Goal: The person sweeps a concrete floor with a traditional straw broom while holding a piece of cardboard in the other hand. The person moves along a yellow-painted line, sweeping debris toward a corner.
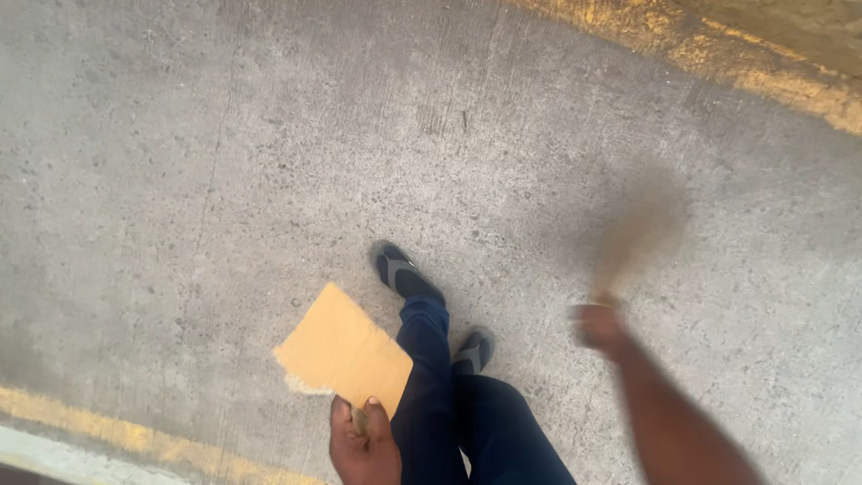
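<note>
One cardboard piece [344, 352], one blurred brush [636, 241], two sandals [402, 272], two yellow floor lines [135, 437]

cardboard piece [344, 351] left of legs [449, 395] | brush [639, 235] right

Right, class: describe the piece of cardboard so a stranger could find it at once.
Start at the grey concrete floor with yellow painted lines. Near the bottom, beside dark blue trouser legs, the left hand grips a flat tan cardboard piece. Its torn lower-left corner and sharp outline distinguish it from the blurred brush in the right hand.
</note>
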